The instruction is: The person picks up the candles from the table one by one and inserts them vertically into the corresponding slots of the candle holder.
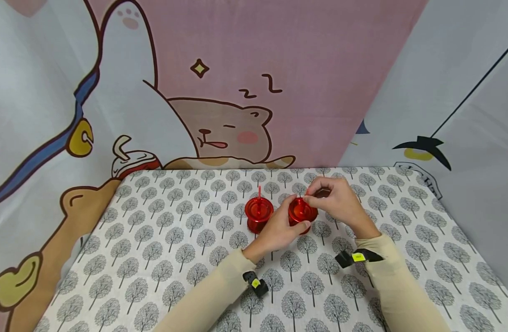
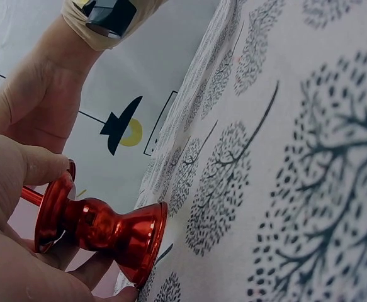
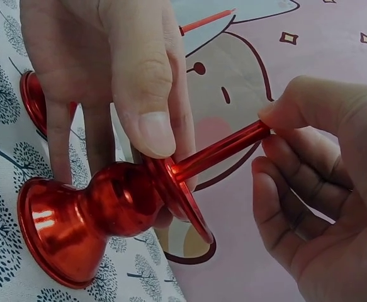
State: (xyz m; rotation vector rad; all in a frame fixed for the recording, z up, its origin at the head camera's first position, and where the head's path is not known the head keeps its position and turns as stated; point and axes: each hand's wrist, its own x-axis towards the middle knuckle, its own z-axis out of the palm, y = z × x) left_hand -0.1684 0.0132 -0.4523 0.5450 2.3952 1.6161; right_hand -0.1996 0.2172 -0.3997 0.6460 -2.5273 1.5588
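Two shiny red metal candle holders stand side by side, the left candle holder [image 1: 258, 223] untouched with a thin red rod [image 1: 259, 192] rising from its middle. My left hand [image 1: 277, 229] grips the right candle holder [image 1: 300, 213], its thumb at the dish and fingers round the far side. That holder has a flared foot, a rounded waist and a shallow dish, plain in the right wrist view. My right hand [image 1: 338, 200] pinches the top end of the red rod [image 3: 221, 150] standing up from this dish. The fingertips hide the rod's tip.
A white cloth [image 1: 154, 295] printed with grey trees covers the table. Behind it hangs a pink and white curtain [image 1: 320, 69] with cartoon animals. Black straps with small devices, such as the right wrist camera [image 1: 359, 257], sit over both beige sleeves.
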